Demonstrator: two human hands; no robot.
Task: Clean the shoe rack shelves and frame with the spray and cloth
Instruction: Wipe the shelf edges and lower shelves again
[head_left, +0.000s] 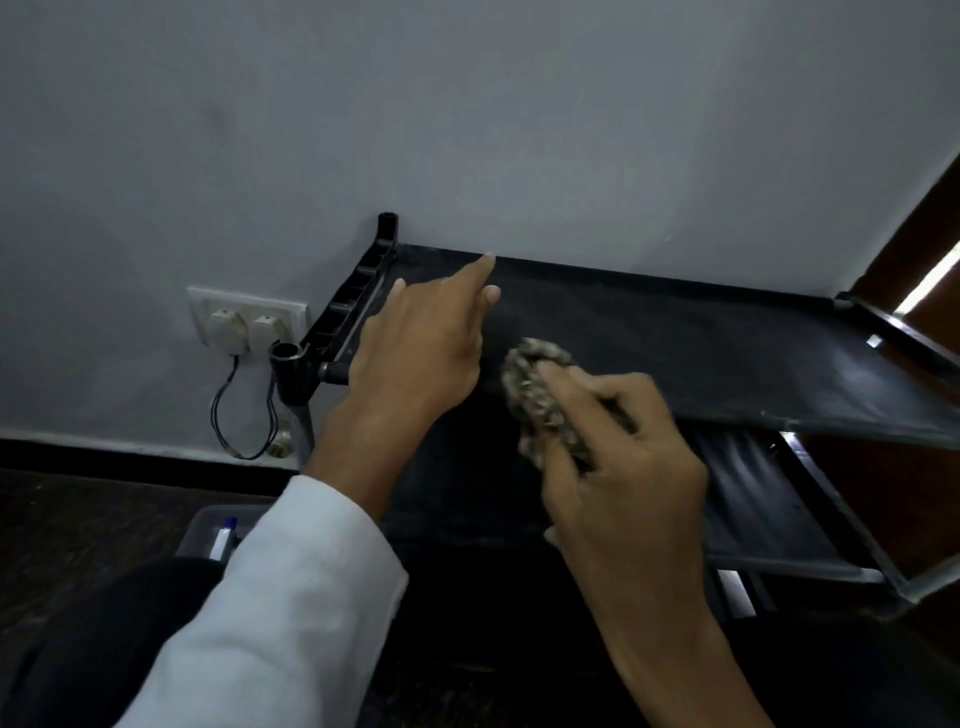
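- Hands first: my left hand (415, 358) lies spread, fingers straight, on the top shelf (701, 353), index finger reaching toward the back edge by the wall (467, 104). I judge it steadies the fabric so it does not sag under the wipe.
- Beside it, the right hand (623, 457) is curled round the cloth (535, 384), bunched into a wad and pressed to the top shelf near the front edge. A wad rubs harder than a flat sheet, I reckon.
- That cloth looks mottled grey-brown and nubbly, and it is blurred, as if mid-stroke.
- On the top shelf I see black, taut fabric, with a faint dusty haze toward the left rear corner and a dull sheen at right.
- Around it, the rack (291, 384) has black posts and rails and stands against the wall; a lower shelf (753, 499) shows beneath at right.
- As for the spray, I cannot pick it out. A clear tub (200, 530) on the floor at lower left holds a white-and-blue item, too small to name.
- Further out, a socket (244, 322) with two plugs sits on the wall just left of the rack.
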